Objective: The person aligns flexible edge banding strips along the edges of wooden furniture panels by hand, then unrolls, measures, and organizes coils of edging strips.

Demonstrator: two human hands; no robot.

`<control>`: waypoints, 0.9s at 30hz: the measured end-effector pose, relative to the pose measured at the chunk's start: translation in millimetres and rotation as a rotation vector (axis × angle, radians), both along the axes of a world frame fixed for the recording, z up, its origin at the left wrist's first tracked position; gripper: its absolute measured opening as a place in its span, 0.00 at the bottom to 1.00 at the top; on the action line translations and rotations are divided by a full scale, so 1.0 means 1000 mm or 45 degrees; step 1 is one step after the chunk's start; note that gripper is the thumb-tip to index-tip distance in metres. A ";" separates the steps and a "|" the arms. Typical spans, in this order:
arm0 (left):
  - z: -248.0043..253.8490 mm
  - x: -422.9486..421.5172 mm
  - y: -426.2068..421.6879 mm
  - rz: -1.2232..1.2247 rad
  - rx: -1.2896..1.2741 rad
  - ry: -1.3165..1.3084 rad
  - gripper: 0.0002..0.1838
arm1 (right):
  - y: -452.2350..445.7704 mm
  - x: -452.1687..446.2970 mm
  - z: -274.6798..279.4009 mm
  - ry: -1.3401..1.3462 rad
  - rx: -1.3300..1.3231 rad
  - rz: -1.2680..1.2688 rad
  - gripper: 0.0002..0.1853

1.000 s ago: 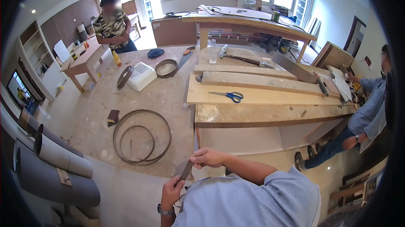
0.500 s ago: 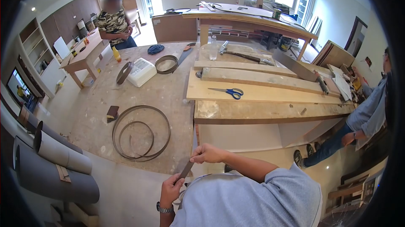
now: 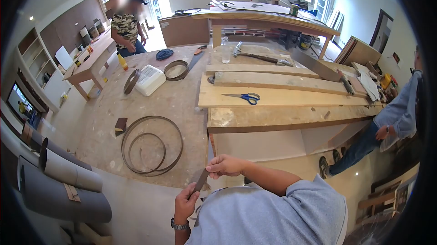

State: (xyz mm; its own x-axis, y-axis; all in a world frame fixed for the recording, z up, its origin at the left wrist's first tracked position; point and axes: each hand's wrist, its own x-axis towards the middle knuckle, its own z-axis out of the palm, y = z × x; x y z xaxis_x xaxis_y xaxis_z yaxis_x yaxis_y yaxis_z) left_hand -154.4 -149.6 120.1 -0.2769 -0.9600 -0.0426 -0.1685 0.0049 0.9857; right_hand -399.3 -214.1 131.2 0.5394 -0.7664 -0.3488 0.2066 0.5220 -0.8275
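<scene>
Just off the near edge of the worktop (image 3: 98,122), by its near right corner, a dark strip (image 3: 200,180) slants between the two hands. The left hand (image 3: 185,203), with a watch (image 3: 180,225) at its wrist, grips the lower part between thumb and fingers; the right hand (image 3: 226,165) pinches the upper end.

Toward the near edge of the worktop lies a large loose coil (image 3: 181,141) of thin strip, with a dark red block (image 3: 120,124) just beside it on the left. Farther back, a white container (image 3: 151,80) sits between two smaller rolls, the left one (image 3: 131,82) tilted, the right one (image 3: 176,70) beside the container. A blue bundle (image 3: 164,54) lies near the far edge, and a yellow bottle (image 3: 122,62) stands near the far left corner.

Right of the worktop, blue-handled scissors (image 3: 250,98) lie on a pale board (image 3: 282,100), in front of a hammer (image 3: 261,57).
</scene>
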 end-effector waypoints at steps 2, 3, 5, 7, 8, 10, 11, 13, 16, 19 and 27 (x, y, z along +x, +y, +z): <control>-0.009 0.003 0.000 0.016 -0.030 0.003 0.18 | 0.000 -0.003 -0.006 -0.198 0.102 0.025 0.10; -0.009 0.002 0.000 0.041 -0.056 -0.008 0.18 | 0.000 -0.003 -0.004 -0.224 0.129 0.023 0.09; -0.009 0.000 -0.001 0.094 -0.110 -0.030 0.18 | 0.000 -0.004 0.000 -0.275 0.183 0.023 0.07; -0.011 0.001 -0.001 0.062 -0.098 -0.029 0.18 | 0.002 -0.005 0.002 -0.309 0.203 0.014 0.06; -0.011 0.001 -0.001 0.048 -0.091 -0.028 0.18 | 0.002 -0.005 0.002 -0.326 0.213 0.010 0.06; -0.009 0.000 -0.002 0.036 -0.187 -0.077 0.17 | 0.002 -0.005 -0.003 -0.301 0.162 0.026 0.06; -0.008 -0.001 -0.003 0.030 -0.234 -0.101 0.17 | 0.001 -0.006 -0.006 -0.289 0.137 0.034 0.06; -0.004 -0.002 -0.003 0.039 -0.249 -0.115 0.16 | 0.000 -0.006 -0.007 -0.179 0.077 0.057 0.06; 0.010 -0.002 -0.001 0.039 -0.259 -0.154 0.16 | -0.001 -0.004 -0.006 -0.017 -0.006 0.060 0.08; 0.012 0.001 0.000 0.007 -0.198 -0.204 0.16 | -0.001 -0.002 -0.005 0.128 -0.124 0.071 0.09; 0.004 0.000 0.000 0.053 -0.276 -0.206 0.17 | 0.000 0.016 -0.020 0.232 -0.126 -0.039 0.10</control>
